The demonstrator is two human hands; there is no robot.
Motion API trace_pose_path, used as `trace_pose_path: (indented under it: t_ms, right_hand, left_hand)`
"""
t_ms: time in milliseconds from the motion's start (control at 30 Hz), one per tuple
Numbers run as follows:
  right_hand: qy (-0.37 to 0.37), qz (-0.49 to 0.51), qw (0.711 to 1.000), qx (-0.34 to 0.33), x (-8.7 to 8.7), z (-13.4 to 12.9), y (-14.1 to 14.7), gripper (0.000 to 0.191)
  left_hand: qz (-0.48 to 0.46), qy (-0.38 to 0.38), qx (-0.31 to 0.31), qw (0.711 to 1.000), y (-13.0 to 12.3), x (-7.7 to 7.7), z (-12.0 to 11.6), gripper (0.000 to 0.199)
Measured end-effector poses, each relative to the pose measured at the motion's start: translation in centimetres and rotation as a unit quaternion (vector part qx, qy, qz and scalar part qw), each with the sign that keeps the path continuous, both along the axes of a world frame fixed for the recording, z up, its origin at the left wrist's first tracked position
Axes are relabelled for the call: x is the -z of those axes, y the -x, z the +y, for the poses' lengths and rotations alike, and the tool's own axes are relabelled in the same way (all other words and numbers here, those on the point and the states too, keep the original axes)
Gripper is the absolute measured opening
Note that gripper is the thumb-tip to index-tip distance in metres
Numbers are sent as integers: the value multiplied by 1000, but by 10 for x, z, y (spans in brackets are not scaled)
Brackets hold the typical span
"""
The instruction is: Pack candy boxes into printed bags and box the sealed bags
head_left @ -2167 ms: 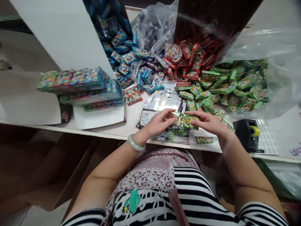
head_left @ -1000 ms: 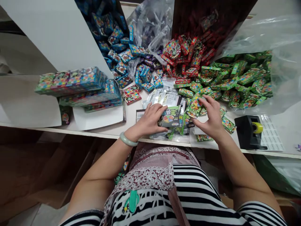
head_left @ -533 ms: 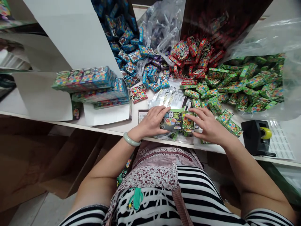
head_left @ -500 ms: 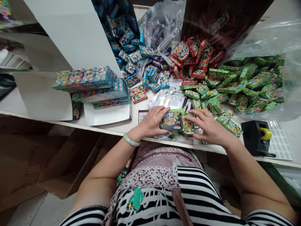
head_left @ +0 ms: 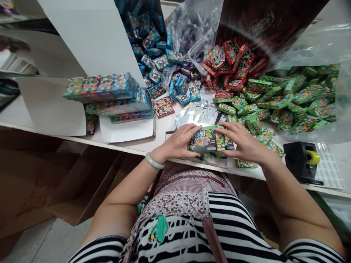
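Gripping a dark printed foil pouch at the near edge of the pale surface, the left hand curls around its left side, while the right hand pinches a small green printed box at the pouch's right end. Loose green boxes lie heaped just beyond, and a black tape dispenser stands to the right.

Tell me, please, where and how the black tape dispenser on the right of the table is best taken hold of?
Take the tape dispenser across its two flat side walls, at the tall end by the yellow roll, coming from above. It stands upright on the table, and its top is free, with only the white sheet lying flat beside it. This is a judgement from one view.
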State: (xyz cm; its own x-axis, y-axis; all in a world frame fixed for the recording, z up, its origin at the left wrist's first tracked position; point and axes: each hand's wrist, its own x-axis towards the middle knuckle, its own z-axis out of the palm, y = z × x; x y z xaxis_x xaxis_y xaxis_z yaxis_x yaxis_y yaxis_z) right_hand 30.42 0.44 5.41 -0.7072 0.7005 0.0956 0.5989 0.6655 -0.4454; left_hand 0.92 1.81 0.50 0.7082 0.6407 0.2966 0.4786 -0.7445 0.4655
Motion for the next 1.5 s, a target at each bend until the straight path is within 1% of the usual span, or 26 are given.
trace_pose_path:
  t_ms: [67, 133, 167, 233, 300, 367, 400, 467, 533, 567, 600, 667, 733, 767, 833, 900, 1000, 1067, 1133, 1200, 1233, 1267, 1333, 1400, 1467, 1500]
  right_hand:
    - [21, 27, 999, -2, 4, 2, 3, 73]
    - [21, 70, 997, 7, 8, 2, 6, 77]
    - [10, 91, 996, 17, 10, 1, 9, 75]
    - [-14, 111, 993, 42, 12, -4, 16, 65]
    - [-18, 97, 994, 53, 13, -9, 24, 54]
    - [-2, 82, 995, 53, 12, -5, 28, 48]
    - [5, 86, 994, 61, 10, 2, 27, 46]
    - [-6, 107, 987, 118, 9, 31, 18, 41]
    - [-57, 102, 969, 218, 10, 76, 2, 36]
    - [-95, 68, 959, 259, 12, 100, -7, 34]
    - [-124, 17, 952, 280, 15, 125, -15, 33]
    - [-165, -74, 938, 296, 22, 169, -25, 39]
    - [-184, -146, 926, 295, 29, 199, -28, 44]
    - [-184, -174, 923, 291, 31, 208, -28, 43]
    - [-179, -204, 920, 282, 33, 215, -26, 37]
    - [-188, -182, 922, 286, 30, 211, -26, 35]
    - [-219, -58, 921, 318, 25, 192, -30, 34]
    - [-189, 45, 920, 341, 23, 176, -33, 31]
    - [-123, 133, 917, 357, 26, 158, -32, 30]
    - [-89, 185, 911, 357, 31, 138, -27, 29]
    - [-92, 190, 915, 343, 35, 128, -22, 27]
    - [-104, 179, 926, 317, 39, 116, -17, 25]
    - [-125, 116, 958, 230, 47, 94, -7, 19]
    - [-121, 31, 983, 136, 54, 74, 3, 17]
    - [-105, -26, 991, 82, 59, 59, 8, 20]
    - [-98, -37, 992, 76, 60, 55, 10, 27]
  left_hand:
    - [-7, -2, -9, 1000, 0, 2, 1, 100]
    - [-12, -5, -29, 999, 2, 4, 2, 100]
    - [-13, -5, -43, 999, 3, 5, 2, 100]
    - [-16, -9, -63, 998, 4, 6, 2, 100]
    - [-17, -14, -65, 998, 3, 8, 2, 99]
    - [-21, -14, -63, 998, 2, 9, 2, 98]
    - [-24, -12, -66, 997, 2, 10, 2, 98]
    - [-30, -12, -79, 996, 4, 10, 3, 99]
    - [-33, -22, -93, 995, 9, 9, 3, 100]
    - [-33, -28, -97, 994, 11, 8, 3, 100]
    - [-34, -33, -97, 994, 13, 7, 2, 100]
    - [-34, -37, -95, 994, 16, 4, -1, 100]
    - [-35, -38, -96, 994, 18, 2, -4, 100]
    - [-36, -38, -99, 994, 19, 2, -5, 99]
    - [-37, -42, -107, 993, 21, 2, -6, 99]
    - [-39, -48, -113, 992, 25, 4, -5, 99]
    - [-46, -54, -116, 991, 28, 8, -1, 99]
    - [-49, -53, -116, 991, 28, 9, 2, 98]
    - [-52, -50, -113, 991, 27, 8, 3, 99]
    - [-53, -44, -113, 991, 25, 8, 3, 99]
    - [-52, -40, -114, 991, 26, 7, 2, 99]
    - [-52, -35, -117, 991, 26, 7, 1, 99]
    - [-48, -28, -126, 990, 30, 7, -2, 98]
    - [-40, -21, -135, 990, 35, 7, -5, 98]
    - [-34, -16, -141, 989, 39, 7, -8, 97]
    - [-32, -14, -141, 989, 39, 7, -9, 97]
